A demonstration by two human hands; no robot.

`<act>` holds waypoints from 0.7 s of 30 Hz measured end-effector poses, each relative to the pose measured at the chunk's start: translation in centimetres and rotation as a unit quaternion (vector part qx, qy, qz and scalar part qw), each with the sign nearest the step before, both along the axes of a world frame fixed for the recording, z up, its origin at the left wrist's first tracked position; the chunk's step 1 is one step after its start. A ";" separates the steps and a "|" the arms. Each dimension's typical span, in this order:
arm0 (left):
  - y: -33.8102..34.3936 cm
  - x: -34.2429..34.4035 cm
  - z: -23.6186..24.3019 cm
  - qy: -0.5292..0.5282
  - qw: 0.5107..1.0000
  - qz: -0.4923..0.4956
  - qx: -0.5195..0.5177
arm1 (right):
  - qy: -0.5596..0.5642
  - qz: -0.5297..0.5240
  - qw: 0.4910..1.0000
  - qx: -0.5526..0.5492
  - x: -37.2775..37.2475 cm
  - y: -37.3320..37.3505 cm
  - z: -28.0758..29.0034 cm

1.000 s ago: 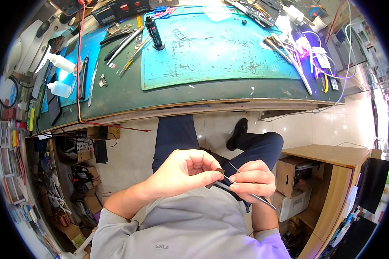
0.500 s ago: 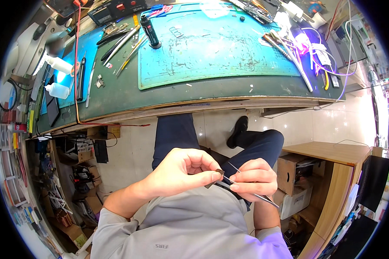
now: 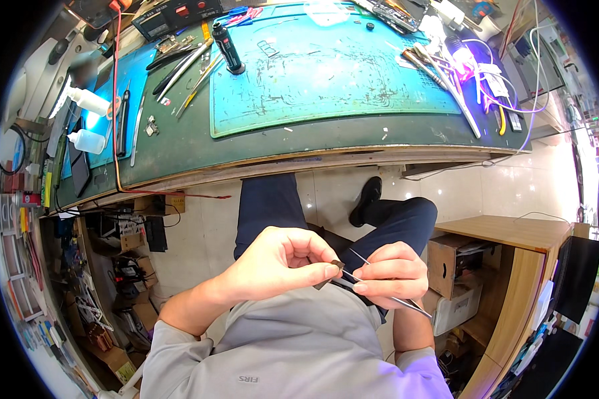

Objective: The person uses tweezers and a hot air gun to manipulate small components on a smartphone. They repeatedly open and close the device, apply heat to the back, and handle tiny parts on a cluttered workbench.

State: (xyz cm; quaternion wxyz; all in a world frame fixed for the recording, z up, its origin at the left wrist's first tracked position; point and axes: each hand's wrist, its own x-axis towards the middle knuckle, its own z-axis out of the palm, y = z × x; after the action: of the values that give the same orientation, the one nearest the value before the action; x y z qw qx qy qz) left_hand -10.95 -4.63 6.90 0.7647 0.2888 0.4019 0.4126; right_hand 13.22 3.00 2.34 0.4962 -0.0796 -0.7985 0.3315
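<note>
My left hand (image 3: 287, 265) is held low over my lap, pinching a small dark flat piece (image 3: 334, 268) between thumb and fingertips. My right hand (image 3: 391, 276) grips thin metal tweezers (image 3: 408, 304), whose points reach up toward the left hand and meet or nearly meet the dark piece; the exact contact is too small to tell. Both hands are in front of the grey shirt, beyond the near edge of the workbench.
The green bench (image 3: 172, 153) bears a teal mat (image 3: 333, 80), a black cylindrical tool (image 3: 227, 50), white bottles (image 3: 85, 140), brushes and tools (image 3: 449, 86), plus cables. A wooden cabinet (image 3: 499, 229) stands at right; cluttered shelves (image 3: 90, 279) at left.
Both hands keep their grip. My right hand and the tweezers have shifted very slightly rightward, my left hand very slightly upward; the view of the bench has also shifted slightly.
</note>
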 end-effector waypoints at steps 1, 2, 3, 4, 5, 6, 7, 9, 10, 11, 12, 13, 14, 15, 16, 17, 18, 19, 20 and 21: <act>0.0 0.0 0.0 0.001 1.000 -0.001 -0.001 | -0.001 0.000 1.000 0.001 0.0 0.0 0.0; 0.0 0.0 -0.1 0.000 1.000 -0.001 -0.001 | -0.002 0.000 1.000 0.002 0.0 0.0 0.0; 0.0 -0.1 -0.1 -0.002 1.000 0.000 -0.001 | -0.003 0.000 1.000 0.003 0.0 0.0 0.0; 0.0 -0.1 -0.1 -0.004 1.000 0.001 -0.002 | -0.004 0.001 1.000 0.002 0.0 0.0 0.0; 0.0 -0.1 -0.2 -0.002 1.000 0.000 -0.002 | -0.005 0.002 1.000 0.002 0.0 0.0 0.1; 0.0 -0.1 -0.2 -0.001 1.000 0.000 -0.002 | -0.007 0.002 1.000 0.001 0.0 0.0 0.1; 0.0 -0.1 -0.2 0.000 1.000 -0.001 -0.002 | -0.007 0.002 1.000 0.001 0.0 0.0 0.2; 0.0 -0.1 -0.2 0.000 1.000 0.000 -0.003 | -0.009 0.002 1.000 0.001 0.0 0.0 0.2; -0.1 -0.1 -0.1 -0.001 1.000 0.001 -0.003 | -0.008 0.002 1.000 0.000 0.0 0.0 0.1; -0.1 0.0 -0.2 -0.001 1.000 0.004 -0.001 | -0.007 0.003 1.000 -0.001 0.0 0.0 0.1; -0.1 0.0 -0.2 -0.002 1.000 0.007 0.002 | -0.006 0.003 1.000 -0.002 -0.1 0.0 0.1; -0.2 0.1 -0.3 -0.002 1.000 0.010 0.004 | -0.006 0.002 1.000 -0.001 -0.1 0.0 0.1; -0.2 0.1 -0.3 -0.001 1.000 0.010 0.004 | -0.007 0.000 1.000 -0.001 -0.1 0.0 0.1; -0.2 0.1 -0.2 0.001 1.000 0.010 0.004 | -0.007 -0.001 1.000 0.000 -0.1 -0.1 0.1; -0.2 0.1 -0.2 0.003 1.000 0.010 0.004 | -0.007 -0.002 1.000 0.000 -0.1 -0.1 0.1; -0.2 0.1 -0.3 0.004 1.000 0.011 0.004 | -0.008 -0.003 1.000 -0.001 -0.1 -0.1 0.1; -0.2 0.1 -0.3 0.005 1.000 0.012 0.004 | -0.008 -0.003 1.000 -0.002 -0.1 0.0 0.1; -0.1 0.1 -0.4 0.006 1.000 0.013 0.004 | -0.009 -0.003 1.000 -0.001 -0.2 0.0 0.1; -0.2 0.1 -0.4 0.005 1.000 0.014 0.005 | -0.010 -0.003 1.000 0.000 -0.2 0.0 0.1; -0.2 0.1 -0.5 0.004 1.000 0.015 0.005 | -0.011 -0.004 1.000 0.001 -0.2 0.0 0.1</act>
State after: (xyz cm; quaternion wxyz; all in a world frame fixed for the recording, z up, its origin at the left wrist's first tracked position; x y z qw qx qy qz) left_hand -10.88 -4.84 6.41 0.7554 0.2877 0.4070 0.4253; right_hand 13.05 3.00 2.40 0.4887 -0.0856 -0.8038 0.3281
